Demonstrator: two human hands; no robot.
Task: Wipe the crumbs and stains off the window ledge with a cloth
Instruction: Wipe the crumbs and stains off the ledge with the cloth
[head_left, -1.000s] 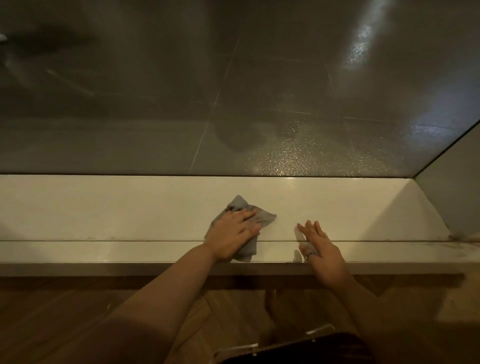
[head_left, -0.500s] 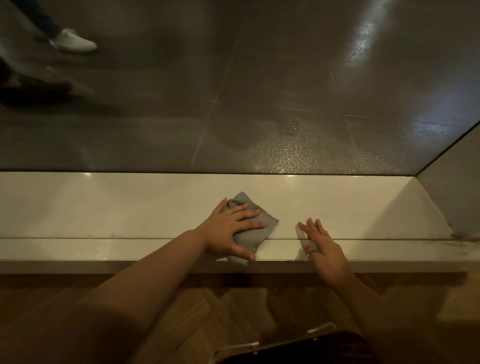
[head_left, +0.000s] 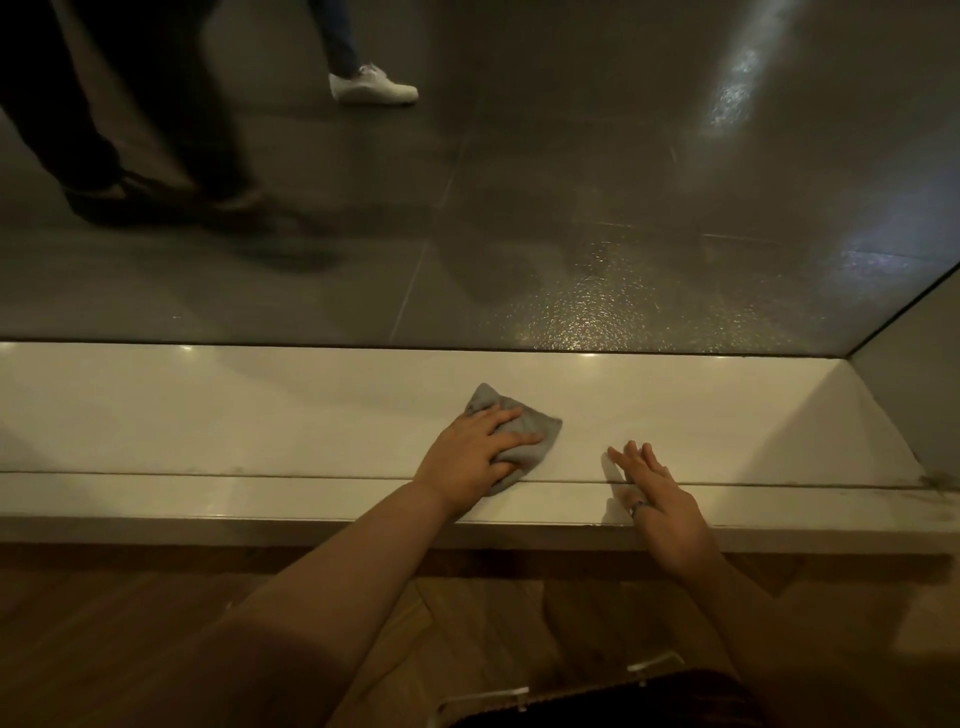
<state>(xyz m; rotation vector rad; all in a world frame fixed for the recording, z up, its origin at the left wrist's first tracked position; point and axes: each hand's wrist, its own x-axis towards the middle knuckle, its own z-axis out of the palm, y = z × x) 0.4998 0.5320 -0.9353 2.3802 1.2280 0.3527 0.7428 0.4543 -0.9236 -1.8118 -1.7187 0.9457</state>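
A grey cloth (head_left: 524, 418) lies bunched on the white window ledge (head_left: 260, 415), near its middle. My left hand (head_left: 470, 457) presses down on the cloth and covers its near half, fingers curled over it. My right hand (head_left: 654, 499) rests flat on the ledge's front edge just right of the cloth, fingers straight and together, a ring on one finger, holding nothing. Dark specks and a smear (head_left: 935, 480) sit at the ledge's far right corner by the seam.
A large glass pane (head_left: 571, 182) rises from the back of the ledge. Beyond it, people's legs and shoes (head_left: 374, 85) stand on a grey tiled floor. A side wall (head_left: 914, 384) closes the ledge on the right. Wooden floor (head_left: 130, 649) lies below.
My left hand has slid the cloth slightly back and right on the ledge. My right hand has stayed put. People behind the glass have walked into view from the left.
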